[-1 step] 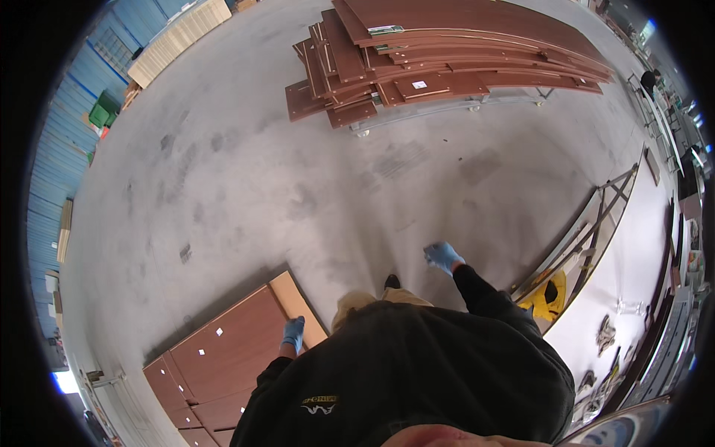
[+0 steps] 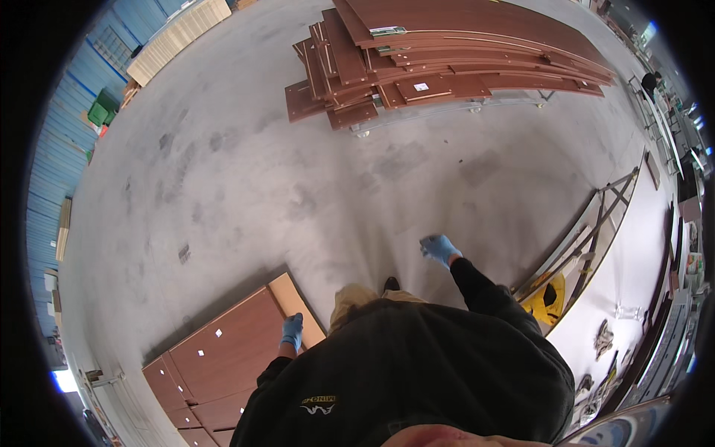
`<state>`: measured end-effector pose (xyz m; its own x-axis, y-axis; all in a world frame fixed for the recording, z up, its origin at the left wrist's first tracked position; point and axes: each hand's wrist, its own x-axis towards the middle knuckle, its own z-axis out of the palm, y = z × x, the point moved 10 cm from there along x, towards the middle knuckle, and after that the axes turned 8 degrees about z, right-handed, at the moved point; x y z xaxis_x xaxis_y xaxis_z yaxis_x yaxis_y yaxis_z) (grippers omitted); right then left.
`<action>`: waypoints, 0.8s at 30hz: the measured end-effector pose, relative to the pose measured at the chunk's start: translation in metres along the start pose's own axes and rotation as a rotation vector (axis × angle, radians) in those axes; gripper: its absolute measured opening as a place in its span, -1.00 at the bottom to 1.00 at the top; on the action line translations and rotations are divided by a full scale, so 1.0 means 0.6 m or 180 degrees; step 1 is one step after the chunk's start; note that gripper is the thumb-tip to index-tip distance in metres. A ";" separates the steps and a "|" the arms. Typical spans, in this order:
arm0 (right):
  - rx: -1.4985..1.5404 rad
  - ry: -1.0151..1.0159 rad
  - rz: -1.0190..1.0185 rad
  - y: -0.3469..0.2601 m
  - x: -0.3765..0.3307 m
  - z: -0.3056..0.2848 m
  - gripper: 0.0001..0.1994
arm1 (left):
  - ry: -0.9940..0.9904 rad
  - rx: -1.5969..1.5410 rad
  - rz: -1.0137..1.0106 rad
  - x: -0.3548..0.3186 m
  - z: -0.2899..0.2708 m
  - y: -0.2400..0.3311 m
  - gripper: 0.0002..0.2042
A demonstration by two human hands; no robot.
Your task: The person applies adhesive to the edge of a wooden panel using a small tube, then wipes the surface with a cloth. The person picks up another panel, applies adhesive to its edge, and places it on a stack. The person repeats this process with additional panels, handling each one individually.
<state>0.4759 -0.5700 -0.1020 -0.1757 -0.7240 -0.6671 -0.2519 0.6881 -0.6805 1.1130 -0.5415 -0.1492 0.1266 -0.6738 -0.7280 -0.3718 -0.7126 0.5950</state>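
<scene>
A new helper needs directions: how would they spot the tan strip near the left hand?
Find the brown panels at the picture's lower left. At their upper right end, near the blue-gloved left hand, is the tan strip. Its plain, light tan surface sets it apart from the darker panels.

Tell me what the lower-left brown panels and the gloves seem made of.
Brown panels: probably wooden board, laminated or painted, given flat, even brown faces. Gloves: likely thin rubber or nitrile, fairly matte, given their close fit and blue colour.

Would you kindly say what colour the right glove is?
The right glove is light blue, seen in the head view.
</scene>
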 end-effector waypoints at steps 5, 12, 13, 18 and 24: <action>0.1541 -0.0199 -0.0290 -0.337 0.214 -0.073 -0.70 | -0.0378 -0.0383 -0.0662 0.145 0.091 0.154 -0.67; 0.2406 0.0212 -0.0251 -0.658 0.498 -0.140 -0.46 | -0.0652 0.0195 0.0470 0.475 0.140 0.572 -0.64; 0.2553 0.0272 -0.0280 -0.695 0.536 -0.153 -0.44 | -0.0603 0.0307 0.0623 0.513 0.144 0.646 -0.65; 0.3218 0.0440 -0.0029 -0.791 0.687 -0.180 -0.37 | -0.0935 0.0174 0.2177 0.605 0.189 1.109 -0.65; 0.4893 -0.0241 0.0090 -0.830 0.749 -0.163 -0.55 | -0.1161 -0.0185 0.3114 0.628 0.309 1.519 -0.62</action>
<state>0.4293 -1.2429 -0.0329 -0.1043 -0.7389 -0.6657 0.9521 0.1192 -0.2815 0.6512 -1.4084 0.0556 -0.4947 -0.8686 0.0273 -0.1163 0.0973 0.9884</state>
